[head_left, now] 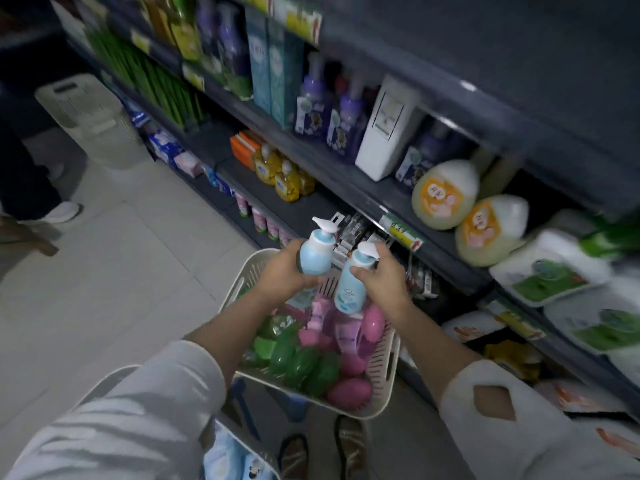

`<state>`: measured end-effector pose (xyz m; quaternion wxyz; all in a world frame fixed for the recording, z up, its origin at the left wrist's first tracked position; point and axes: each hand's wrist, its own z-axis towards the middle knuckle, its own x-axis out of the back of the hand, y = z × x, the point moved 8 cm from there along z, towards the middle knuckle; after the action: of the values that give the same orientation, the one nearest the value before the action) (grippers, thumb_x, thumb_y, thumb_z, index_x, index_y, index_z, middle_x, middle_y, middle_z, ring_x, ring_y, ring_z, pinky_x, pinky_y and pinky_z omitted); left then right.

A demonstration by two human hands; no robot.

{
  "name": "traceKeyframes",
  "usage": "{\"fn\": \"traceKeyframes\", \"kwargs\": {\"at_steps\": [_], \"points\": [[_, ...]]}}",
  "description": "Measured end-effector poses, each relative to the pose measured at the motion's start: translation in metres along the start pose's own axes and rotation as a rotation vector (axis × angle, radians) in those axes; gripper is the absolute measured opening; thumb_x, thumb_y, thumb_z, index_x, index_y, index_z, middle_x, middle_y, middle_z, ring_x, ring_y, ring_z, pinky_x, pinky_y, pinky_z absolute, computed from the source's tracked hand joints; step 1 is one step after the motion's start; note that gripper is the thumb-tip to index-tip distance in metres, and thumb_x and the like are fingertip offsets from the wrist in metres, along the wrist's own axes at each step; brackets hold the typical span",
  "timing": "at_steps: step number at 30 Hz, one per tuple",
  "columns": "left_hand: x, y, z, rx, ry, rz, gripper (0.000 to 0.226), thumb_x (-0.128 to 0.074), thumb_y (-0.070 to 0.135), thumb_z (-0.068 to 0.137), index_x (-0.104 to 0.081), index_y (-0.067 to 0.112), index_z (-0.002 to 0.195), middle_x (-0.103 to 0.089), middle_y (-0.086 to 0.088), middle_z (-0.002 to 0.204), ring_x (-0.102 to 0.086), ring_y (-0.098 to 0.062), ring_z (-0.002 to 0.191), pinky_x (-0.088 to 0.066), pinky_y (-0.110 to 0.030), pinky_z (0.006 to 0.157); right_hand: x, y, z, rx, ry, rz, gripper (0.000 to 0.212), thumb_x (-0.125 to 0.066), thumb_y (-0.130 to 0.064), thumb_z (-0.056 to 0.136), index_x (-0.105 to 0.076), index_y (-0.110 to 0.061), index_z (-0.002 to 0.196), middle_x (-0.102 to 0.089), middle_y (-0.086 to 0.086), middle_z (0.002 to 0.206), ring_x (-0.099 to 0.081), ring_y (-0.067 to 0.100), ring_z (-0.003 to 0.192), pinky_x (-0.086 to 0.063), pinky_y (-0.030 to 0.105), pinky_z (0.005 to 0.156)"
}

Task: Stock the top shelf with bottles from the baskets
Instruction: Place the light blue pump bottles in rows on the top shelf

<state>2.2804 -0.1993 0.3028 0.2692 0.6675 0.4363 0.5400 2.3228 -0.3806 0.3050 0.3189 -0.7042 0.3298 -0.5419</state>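
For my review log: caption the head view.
Left hand and right hand hold blue pump bottles above the basket.

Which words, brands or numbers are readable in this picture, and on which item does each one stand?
No text is readable; all print is blurred.
Right blue bottle, in the right hand: small logo, unreadable.
Left blue bottle, in the left hand: no print visible.
Pale bottles: orange labels, unreadable.
White box: framed print, unreadable.
Shelf price tag: unreadable.
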Motion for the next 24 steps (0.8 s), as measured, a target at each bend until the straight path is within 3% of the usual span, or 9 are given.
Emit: {"fn": "traceKeyframes", "kwargs": {"at_steps": [5,7,12,18,24], "points": [[0.045,0.107,-0.007,-0.157,0.006,-0.127,0.068,-0.081,0.016,0.07,-0.047,0.017,0.129,-0.06,-0.001,0.114,-0.058,-0.02,0.105,-0.047,-0.032,0.086,0.089,-0.092,-0.01,0.136,0.168,0.111,0.046,-0.072,-0.011,0.079,-0.054,-0.012,0.121,-0.063,0.003,0.107,-0.061,0.022,0.1,-0.046,0.03,0.084],[0.057,0.154,-0.011,-0.237,-0.002,-0.159,0.067,-0.08,0.015,0.072,-0.046,0.017,0.13,-0.058,0.001,0.113,-0.057,-0.017,0.103,-0.046,-0.03,0.084,0.13,-0.125,-0.017,0.194,0.256,0.145,0.047,-0.074,-0.013,0.077,-0.052,-0.018,0.118,-0.064,0.001,0.108,-0.062,0.022,0.1,-0.049,0.034,0.089],[0.069,0.26,-0.022,-0.414,0.005,-0.314,0.067,-0.081,0.017,0.071,-0.042,0.024,0.124,-0.056,0.0,0.12,-0.058,-0.015,0.106,-0.05,-0.034,0.091,0.227,-0.189,-0.043,0.335,0.411,0.292,0.05,-0.072,-0.011,0.078,-0.046,-0.022,0.12,-0.06,-0.003,0.116,-0.059,0.015,0.104,-0.048,0.03,0.09],[0.04,0.371,-0.035,-0.586,-0.081,-0.385,0.054,-0.074,0.013,0.079,-0.047,0.021,0.124,-0.061,0.004,0.119,-0.06,-0.011,0.107,-0.05,-0.028,0.087,0.328,-0.208,-0.07,0.39,0.539,0.396,0.043,-0.067,-0.014,0.082,-0.052,-0.026,0.12,-0.059,-0.012,0.108,-0.057,0.002,0.096,-0.043,0.011,0.077],[-0.029,0.467,-0.044,-0.722,-0.222,-0.338,0.05,-0.072,0.016,0.08,-0.047,0.021,0.124,-0.062,0.006,0.115,-0.061,-0.009,0.103,-0.05,-0.024,0.08,0.43,-0.183,-0.097,0.395,0.683,0.349,0.036,-0.067,-0.016,0.083,-0.054,-0.028,0.115,-0.06,-0.01,0.107,-0.057,0.008,0.099,-0.043,0.02,0.084]]}}
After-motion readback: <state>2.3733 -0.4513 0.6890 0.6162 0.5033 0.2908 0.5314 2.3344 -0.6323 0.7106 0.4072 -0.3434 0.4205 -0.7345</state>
